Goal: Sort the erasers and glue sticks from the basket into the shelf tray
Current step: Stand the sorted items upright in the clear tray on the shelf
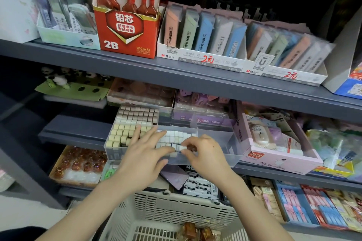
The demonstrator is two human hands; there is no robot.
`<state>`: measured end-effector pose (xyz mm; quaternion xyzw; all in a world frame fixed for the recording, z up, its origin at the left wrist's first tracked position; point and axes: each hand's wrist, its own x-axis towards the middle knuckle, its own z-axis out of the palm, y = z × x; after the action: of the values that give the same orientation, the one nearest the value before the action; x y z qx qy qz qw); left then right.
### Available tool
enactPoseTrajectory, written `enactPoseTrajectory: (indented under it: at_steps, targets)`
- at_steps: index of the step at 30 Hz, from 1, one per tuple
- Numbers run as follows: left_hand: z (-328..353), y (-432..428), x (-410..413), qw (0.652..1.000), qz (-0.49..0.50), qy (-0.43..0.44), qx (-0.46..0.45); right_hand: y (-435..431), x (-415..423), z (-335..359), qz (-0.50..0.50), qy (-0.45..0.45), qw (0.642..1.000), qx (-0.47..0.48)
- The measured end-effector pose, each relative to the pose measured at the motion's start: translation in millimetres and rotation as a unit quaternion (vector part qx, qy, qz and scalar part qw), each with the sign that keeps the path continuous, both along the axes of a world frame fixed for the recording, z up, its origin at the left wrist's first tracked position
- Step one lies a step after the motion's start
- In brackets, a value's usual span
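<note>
Though close, pink box beside tray

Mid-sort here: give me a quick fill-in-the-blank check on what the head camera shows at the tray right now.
1. The right hand pinches a small ____ eraser over the clear tray.
2. The slotted basket sits ____ the left hand and holds brown packets.
3. The red box on the top shelf is marked ____ in large white print.

Missing words: white; below; 2B.
</note>
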<state>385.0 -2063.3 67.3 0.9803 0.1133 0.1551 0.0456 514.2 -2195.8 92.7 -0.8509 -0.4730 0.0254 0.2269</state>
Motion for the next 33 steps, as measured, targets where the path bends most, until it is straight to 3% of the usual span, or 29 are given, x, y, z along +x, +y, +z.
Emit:
enactPoseTrajectory:
  at_steps: [7,12,15,18,20,22,24,27,30,33]
  targets:
    - [-6,3,1,1.000,0.003,0.013,0.007,-7,-4,-16,0.068,-0.102,0.992,-0.029]
    - [-7,3,-2,1.000,0.002,-0.013,-0.015,-15,-7,-19,0.054,-0.141,0.988,-0.016]
    - [-5,3,-16,0.996,-0.002,-0.082,-0.035,-21,-14,-20,0.026,-0.168,0.985,0.037]
    - [-6,5,-43,0.989,0.006,-0.143,-0.039,-38,-26,-16,-0.013,-0.138,0.980,0.142]
    - [-13,5,-67,0.984,0.025,-0.169,-0.043,-53,-42,-22,-0.033,-0.094,0.973,0.209]
    - [-32,3,-93,0.984,0.054,-0.163,-0.053,-65,-64,-47,-0.053,-0.002,0.974,0.220]
    - [-63,0,-119,0.987,0.086,-0.117,-0.066,-72,-88,-89,-0.055,0.141,0.978,0.146]
    - [-118,-7,-154,0.987,0.128,-0.001,-0.100,-73,-125,-168,-0.024,0.329,0.943,-0.038]
    - [-158,-16,-178,0.983,0.123,0.051,-0.125,-69,-164,-238,-0.013,0.446,0.876,-0.183]
    - [-179,-30,-186,0.972,0.133,0.059,-0.185,-68,-195,-281,-0.025,0.497,0.837,-0.229]
